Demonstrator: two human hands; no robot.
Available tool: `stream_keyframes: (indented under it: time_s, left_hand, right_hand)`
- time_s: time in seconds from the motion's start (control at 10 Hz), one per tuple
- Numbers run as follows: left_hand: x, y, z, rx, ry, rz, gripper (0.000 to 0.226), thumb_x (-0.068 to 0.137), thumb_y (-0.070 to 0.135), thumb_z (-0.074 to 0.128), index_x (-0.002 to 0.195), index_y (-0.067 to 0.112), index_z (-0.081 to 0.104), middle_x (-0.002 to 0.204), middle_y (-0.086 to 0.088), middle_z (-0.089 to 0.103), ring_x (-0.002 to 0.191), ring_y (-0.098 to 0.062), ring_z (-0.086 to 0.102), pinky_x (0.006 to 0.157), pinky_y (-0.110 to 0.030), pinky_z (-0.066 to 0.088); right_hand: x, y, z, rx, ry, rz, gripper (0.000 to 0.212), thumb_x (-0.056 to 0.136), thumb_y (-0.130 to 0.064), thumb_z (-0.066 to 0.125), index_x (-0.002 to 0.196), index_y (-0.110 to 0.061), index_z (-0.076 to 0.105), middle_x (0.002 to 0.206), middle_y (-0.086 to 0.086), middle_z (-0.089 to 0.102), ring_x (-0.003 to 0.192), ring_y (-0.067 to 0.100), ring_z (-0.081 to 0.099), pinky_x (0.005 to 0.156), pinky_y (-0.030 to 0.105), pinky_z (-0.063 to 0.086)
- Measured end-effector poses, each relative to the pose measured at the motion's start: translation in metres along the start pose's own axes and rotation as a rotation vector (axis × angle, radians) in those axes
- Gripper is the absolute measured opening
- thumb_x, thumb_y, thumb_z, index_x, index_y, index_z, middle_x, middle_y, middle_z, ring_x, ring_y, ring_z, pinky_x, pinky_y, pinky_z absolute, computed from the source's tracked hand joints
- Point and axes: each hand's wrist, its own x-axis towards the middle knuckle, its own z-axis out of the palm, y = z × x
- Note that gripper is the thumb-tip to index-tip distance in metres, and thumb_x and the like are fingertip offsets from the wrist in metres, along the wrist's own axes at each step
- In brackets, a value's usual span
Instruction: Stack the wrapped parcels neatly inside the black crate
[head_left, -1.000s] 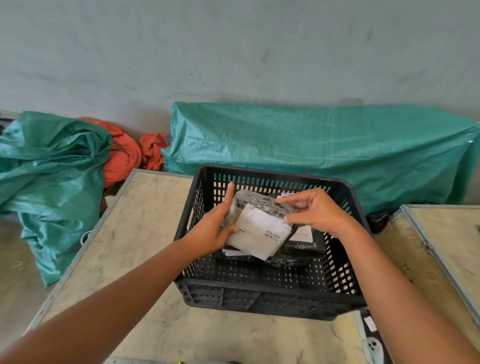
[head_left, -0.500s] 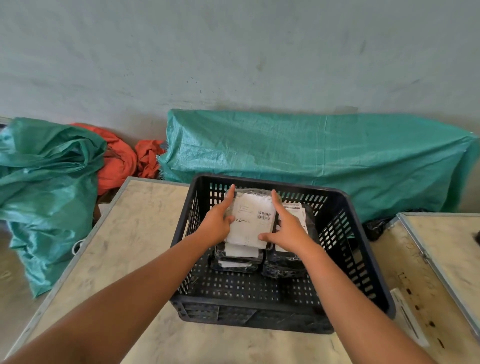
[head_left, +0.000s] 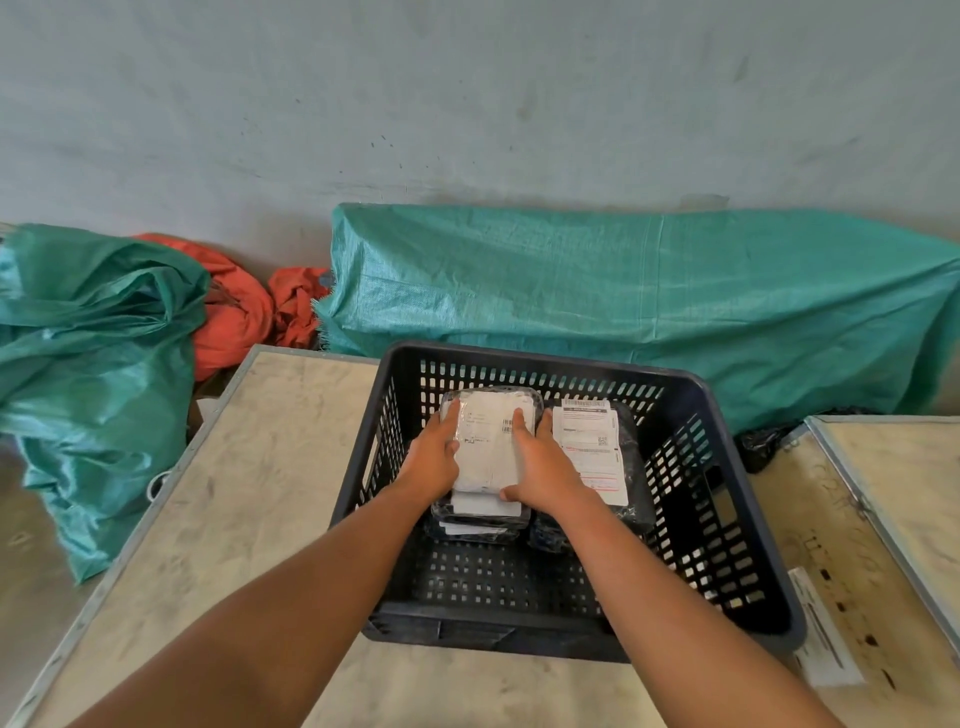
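Observation:
A black slatted crate (head_left: 737, 525) stands on a pale table. Inside it, toward the back, are two stacks of dark wrapped parcels with white labels. The left stack's top parcel (head_left: 488, 441) lies flat, and both hands rest on it. My left hand (head_left: 434, 457) grips its left edge, fingers laid over the top. My right hand (head_left: 540, 462) presses on its right side, thumb near the front edge. The right stack (head_left: 597, 452) shows a long white label on top and touches my right hand's outer side. Lower parcels of the left stack peek out under the hands.
The table (head_left: 249, 499) extends left and in front of the crate. A second table (head_left: 904, 467) stands at the right, with a white label strip (head_left: 826, 639) between. Green tarp-covered goods (head_left: 649, 301) lie behind; green and orange sacks (head_left: 104, 364) are piled at the left.
The parcel was held tilted above the crate; both hands lowered it flat onto the left stack, and they now press on it. The right hand shifted from its far corner to its right side.

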Motion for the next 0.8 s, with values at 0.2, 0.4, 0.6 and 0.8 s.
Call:
stream_keyframes:
  time_s: [0.2, 0.4, 0.6, 0.8]
  left_hand:
    - [0.003, -0.002, 0.0, 0.041, -0.04, -0.033, 0.067, 0.102, 0.005, 0.043, 0.162, 0.025, 0.018, 0.165, -0.01, 0.025, 0.111, -0.019, 0.057, 0.084, -0.024, 0.047]
    - [0.004, -0.007, 0.001, 0.091, -0.093, -0.072, 0.065, 0.106, 0.015, 0.041, 0.162, 0.027, 0.011, 0.16, -0.012, 0.029, 0.11, -0.024, 0.057, 0.082, -0.028, 0.05]
    - [0.001, -0.008, 0.004, 0.106, -0.114, -0.136, 0.058, 0.109, 0.025, 0.034, 0.162, 0.033, 0.011, 0.164, -0.007, 0.021, 0.106, -0.019, 0.053, 0.078, -0.027, 0.047]
    - [-0.005, -0.003, 0.003, 0.032, -0.076, -0.141, 0.058, 0.108, 0.027, 0.036, 0.162, 0.033, 0.013, 0.154, -0.008, 0.04, 0.093, -0.015, 0.059, 0.061, -0.018, 0.047]
  right_hand:
    - [0.003, -0.005, -0.005, -0.122, -0.034, -0.025, 0.135, 0.074, -0.03, 0.092, 0.162, -0.01, -0.009, 0.162, 0.016, -0.038, 0.156, 0.041, 0.01, 0.118, 0.047, 0.036]
    - [0.01, -0.004, -0.012, -0.189, -0.129, -0.028, 0.129, 0.081, -0.037, 0.086, 0.162, -0.004, -0.009, 0.163, 0.022, -0.032, 0.156, 0.042, 0.009, 0.122, 0.046, 0.03]
    - [0.002, 0.002, -0.013, -0.104, -0.11, -0.033, 0.116, 0.082, -0.04, 0.084, 0.162, -0.001, 0.01, 0.17, 0.02, -0.01, 0.156, 0.04, 0.011, 0.123, 0.043, 0.021]
    - [-0.024, 0.0, -0.026, 0.282, 0.021, 0.003, 0.105, 0.078, -0.033, 0.089, 0.162, -0.017, 0.027, 0.171, 0.014, 0.014, 0.156, 0.03, 0.019, 0.125, 0.042, 0.019]
